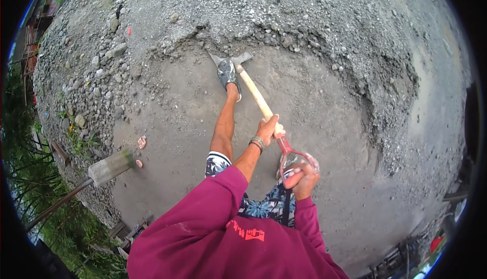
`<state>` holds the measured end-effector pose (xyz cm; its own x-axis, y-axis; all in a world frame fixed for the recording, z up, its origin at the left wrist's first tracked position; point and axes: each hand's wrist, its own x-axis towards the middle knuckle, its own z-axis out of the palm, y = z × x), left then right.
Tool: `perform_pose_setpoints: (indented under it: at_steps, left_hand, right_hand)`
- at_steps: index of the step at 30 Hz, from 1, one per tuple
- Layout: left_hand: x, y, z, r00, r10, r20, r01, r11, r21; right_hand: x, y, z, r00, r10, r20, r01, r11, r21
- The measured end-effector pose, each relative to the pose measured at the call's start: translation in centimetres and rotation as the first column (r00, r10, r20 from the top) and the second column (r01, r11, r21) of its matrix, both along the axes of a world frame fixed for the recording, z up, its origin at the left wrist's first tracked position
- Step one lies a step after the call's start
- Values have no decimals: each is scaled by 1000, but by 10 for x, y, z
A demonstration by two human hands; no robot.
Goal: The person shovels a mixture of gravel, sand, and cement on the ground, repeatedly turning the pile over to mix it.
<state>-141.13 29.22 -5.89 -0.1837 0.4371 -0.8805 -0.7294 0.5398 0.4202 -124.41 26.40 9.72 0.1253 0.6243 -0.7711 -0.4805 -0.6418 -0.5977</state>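
A shovel [255, 92] with a pale wooden shaft and a red D-shaped grip runs slantwise through the middle of the head view. My left hand [268, 128] is wrapped round the lower end of the shaft's wood, just above the red socket. Closed on the crossbar of the red grip is my right hand [304, 177], near my body. The grey metal blade [242, 58] meets the foot of a gravel bank [284, 10]. My left shoe [227, 73] is over the blade, covering part of it; the blade's tip is hidden.
Packed grey ground [172, 142] spreads around my feet. Loose stones [101, 83] lie to the left. A long-handled tool with a pale flat head [110, 167] is at the lower left, near green plants [76, 228]. The gravel edge curves round to the right.
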Motion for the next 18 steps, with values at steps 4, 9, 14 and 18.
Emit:
perform_pose_setpoints:
  at_steps: [4, 9, 14, 18]
  left_hand:
    - [-6, 5, -21, 896, -404, 183, 412, 911, -4]
    - [-35, -7, -130, 837, -523, 159, 546, 792, -274]
    - [-91, 30, -212, 895, -432, -107, 383, 871, -308]
    - [-115, 82, -266, 961, -232, -148, 171, 925, -338]
  right_hand:
    - [52, -6, -54, 966, 112, 233, -109, 994, -27]
    - [84, -94, -159, 915, 147, 376, -95, 984, -153]
    - [94, -114, -258, 769, 125, 626, 256, 838, -482]
    - [88, -113, -264, 736, -6, 677, 384, 827, -410]
